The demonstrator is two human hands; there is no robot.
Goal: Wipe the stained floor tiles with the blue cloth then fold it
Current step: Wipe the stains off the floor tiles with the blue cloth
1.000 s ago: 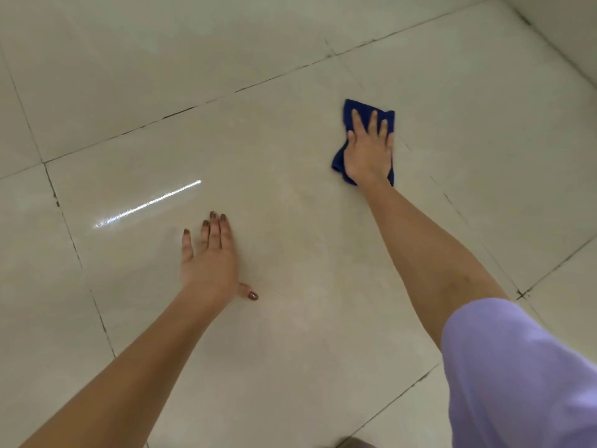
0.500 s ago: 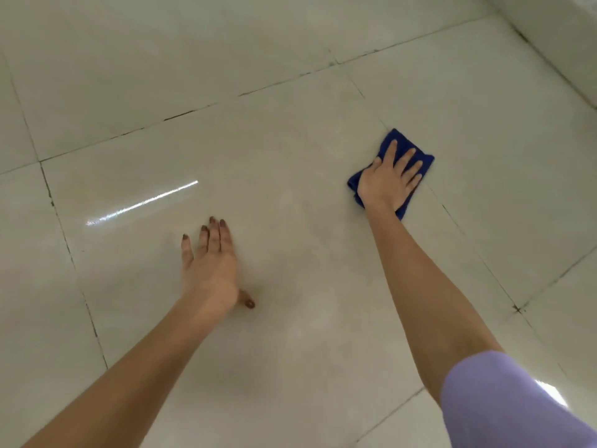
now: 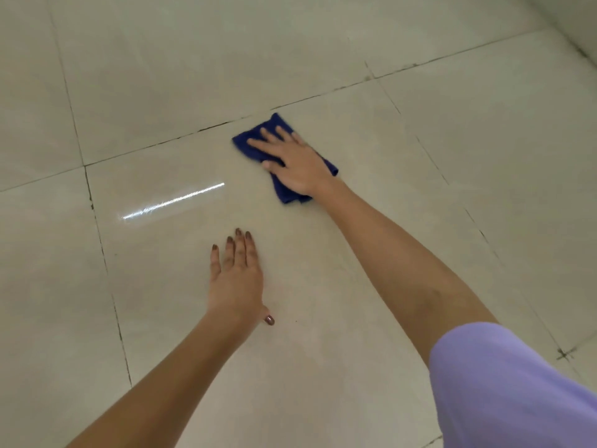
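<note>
A small blue cloth [image 3: 250, 144] lies bunched flat on a glossy beige floor tile [image 3: 323, 350], just below a dark grout line. My right hand [image 3: 292, 160] presses down on the cloth with fingers spread, pointing up and left, and covers most of it. My left hand [image 3: 234, 276] rests flat on the same tile nearer to me, fingers apart, holding nothing. Faint smudges show on the tile near my left thumb.
Dark grout lines [image 3: 103, 253] divide the large tiles. A bright strip of reflected light [image 3: 174, 200] lies left of the cloth. A wall base [image 3: 575, 43] runs along the far right corner. My lilac sleeve [image 3: 510, 389] fills the lower right.
My right hand has swept the cloth leftward across the tile, and its fingers now point up-left instead of up-right. My left hand has stayed planted.
</note>
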